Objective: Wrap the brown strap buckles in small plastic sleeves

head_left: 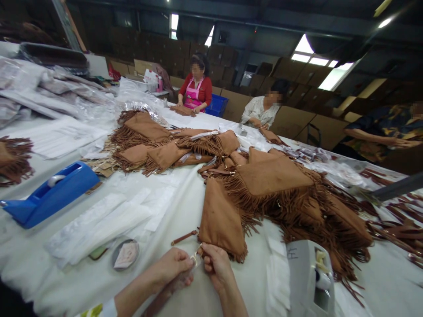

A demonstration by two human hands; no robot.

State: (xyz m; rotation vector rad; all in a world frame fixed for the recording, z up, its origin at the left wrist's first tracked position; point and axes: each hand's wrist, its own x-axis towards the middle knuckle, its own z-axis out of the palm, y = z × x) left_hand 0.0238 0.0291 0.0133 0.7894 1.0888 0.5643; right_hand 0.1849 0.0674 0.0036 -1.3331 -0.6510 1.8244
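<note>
A brown fringed bag [220, 215] lies flat on the table in front of me. My right hand [216, 264] is closed in a pinch on the small gold ring [199, 250] at the bag's near corner. Just left of it, my left hand [176, 266] pinches a gold clasp [194, 259], close to the ring; whether the two are hooked together I cannot tell. From beneath my left hand a brown strap [161, 301], seemingly in clear plastic, runs toward me. A short brown zipper pull [184, 237] sticks out from the bag's left edge.
More fringed bags [277, 176] are heaped beyond. A grey tape dispenser [310, 277] stands at right, a blue one [53, 193] at left. White paper strips [99, 224] and a round dish [125, 254] lie nearby. Several people work across the table, one in a pink apron [192, 96].
</note>
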